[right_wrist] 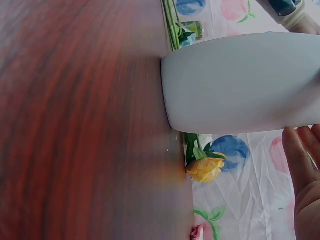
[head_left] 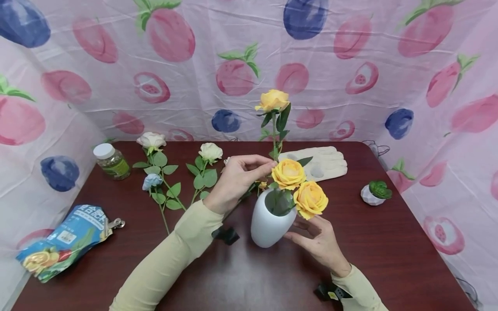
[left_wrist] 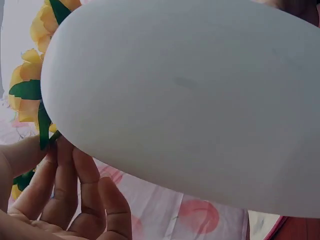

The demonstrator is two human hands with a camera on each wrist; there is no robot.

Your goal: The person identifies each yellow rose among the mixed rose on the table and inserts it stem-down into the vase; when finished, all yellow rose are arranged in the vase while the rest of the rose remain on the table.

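Observation:
A white vase stands on the table, two large yellow roses at its mouth and green stems inside. Close by the upper rose, my left hand pinches a thin green rose stem between thumb and fingers, at the vase rim in the left wrist view. My right hand touches the vase's side, and its fingertips rest against the white wall in the right wrist view. Behind the vase another yellow rose with dark leaves overlaps the curtain above the table's back edge.
White roses and a blue flower lie left of the vase. Further left are a lidded jar and a clipped blue bag. Pale gloves lie behind; a small potted succulent stands right. A fruit-print curtain surrounds the table.

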